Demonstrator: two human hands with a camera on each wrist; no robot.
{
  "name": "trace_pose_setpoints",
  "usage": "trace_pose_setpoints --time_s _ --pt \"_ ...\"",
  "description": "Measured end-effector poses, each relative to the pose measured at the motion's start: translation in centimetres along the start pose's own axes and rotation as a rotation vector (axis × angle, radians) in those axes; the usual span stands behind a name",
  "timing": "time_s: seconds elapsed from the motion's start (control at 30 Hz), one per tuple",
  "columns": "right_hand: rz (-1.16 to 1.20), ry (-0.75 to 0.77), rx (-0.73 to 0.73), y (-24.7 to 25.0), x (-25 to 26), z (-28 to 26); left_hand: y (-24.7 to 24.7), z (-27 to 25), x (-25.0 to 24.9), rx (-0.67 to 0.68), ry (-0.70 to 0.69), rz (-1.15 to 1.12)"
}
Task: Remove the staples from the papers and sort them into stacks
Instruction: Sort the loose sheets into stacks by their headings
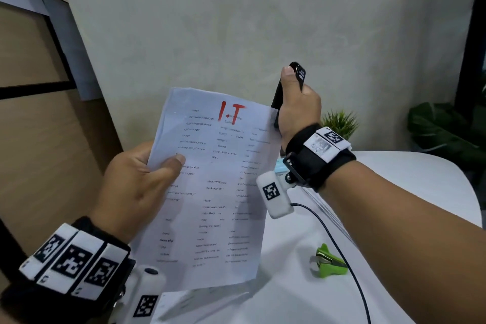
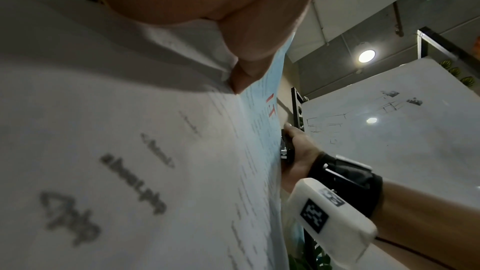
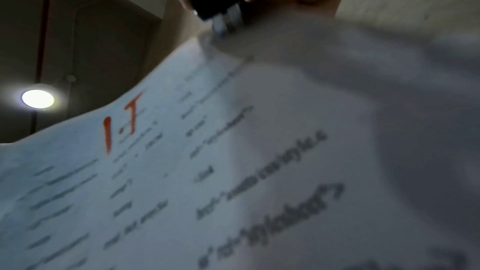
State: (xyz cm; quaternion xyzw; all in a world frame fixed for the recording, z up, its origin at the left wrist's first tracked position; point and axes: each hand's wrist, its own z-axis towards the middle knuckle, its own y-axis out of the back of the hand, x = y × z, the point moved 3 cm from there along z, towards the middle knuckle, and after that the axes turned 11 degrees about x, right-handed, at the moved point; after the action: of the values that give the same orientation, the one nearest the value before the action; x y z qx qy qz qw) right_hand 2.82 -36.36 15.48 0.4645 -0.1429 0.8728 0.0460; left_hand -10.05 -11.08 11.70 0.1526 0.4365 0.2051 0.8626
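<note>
A person holds a printed paper, marked "I.T" in red, up off the white bench. The left hand pinches the sheet's left edge, thumb on the face and fingers behind. The right hand is wrapped round a black stapler-like tool, thumb pressed along its upper end, so both grips are full and neither is free.

The paper's top right corner sits at the lower end of the tool, directly below the right grip; in the right wrist view the tool's metal mouth meets that corner. The rest of the sheet hangs down and leftward toward the left grip, which holds it about midway along its edge. Whether a staple remains in that corner cannot be told.

The risk, as judged from here: with the sheet unsupported in the air and held only by a pinch at one side, a hard pull or squeeze at the corner could tear the paper or slip it out of the left thumb. If the black tool drives staples rather than lifting them, a squeeze would add one. A green staple remover lies unused on the bench, below the right forearm and well apart from both grips, beside a black cable. More sheets lie on the bench beneath the held page.
</note>
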Motion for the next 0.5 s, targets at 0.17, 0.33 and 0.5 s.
trace_pose_setpoints --time_s 0.17,0.33,0.5 --pt "0.031 -0.229 0.103 -0.7 -1.2 0.6 0.0 0.0 1.2 0.031 0.053 0.044" --pt "0.106 -0.69 0.432 -1.1 -5.4 -0.2 2.0 0.3 4.3 -0.127 0.246 -0.083" --pt "-1.032 -0.669 0.947 -1.6 -11.4 -2.8 4.5 0.0 6.1 -0.226 0.398 -0.233"
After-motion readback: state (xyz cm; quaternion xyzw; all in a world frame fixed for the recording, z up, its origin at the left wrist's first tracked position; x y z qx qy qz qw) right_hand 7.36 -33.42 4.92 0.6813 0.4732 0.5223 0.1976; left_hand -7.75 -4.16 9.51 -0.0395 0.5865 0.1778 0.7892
